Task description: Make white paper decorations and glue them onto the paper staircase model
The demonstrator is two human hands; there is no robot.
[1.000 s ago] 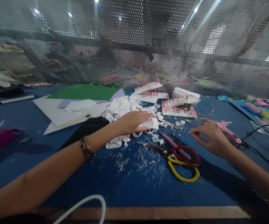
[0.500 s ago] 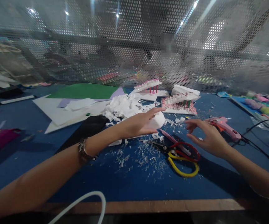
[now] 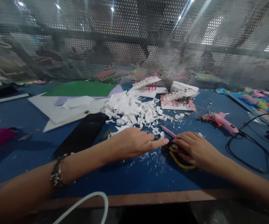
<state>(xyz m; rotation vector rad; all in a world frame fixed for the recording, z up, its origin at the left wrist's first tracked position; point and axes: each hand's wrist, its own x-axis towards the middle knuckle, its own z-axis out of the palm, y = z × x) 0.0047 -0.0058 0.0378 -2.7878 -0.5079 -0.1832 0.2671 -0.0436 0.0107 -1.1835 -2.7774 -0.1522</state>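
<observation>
My left hand (image 3: 136, 143) hovers palm down over the near side of the white scrap pile (image 3: 134, 109). One finger points right toward the scissors and the others are loosely bent; no held object shows in it. My right hand (image 3: 192, 149) is curled over the handles of the scissors (image 3: 179, 162), whose yellow loop shows below the fingers. The red loop and most of the blades are hidden by the hands. Between the hands and the pile lies a pink pen-like tool (image 3: 168, 131), its near end covered by my right hand.
A pink glue gun (image 3: 221, 120) with a black cord lies right. Two small stair models (image 3: 149, 84) (image 3: 181, 98) stand behind the pile. Left are a black flat piece (image 3: 81, 133), white sheets (image 3: 48, 109) and a green sheet (image 3: 80, 89). A perforated screen (image 3: 125, 56) rises behind.
The white piece in my left hand is no longer visible there, and that hand has come lower and nearer. My right hand has moved left and down from beside the glue gun onto the scissors.
</observation>
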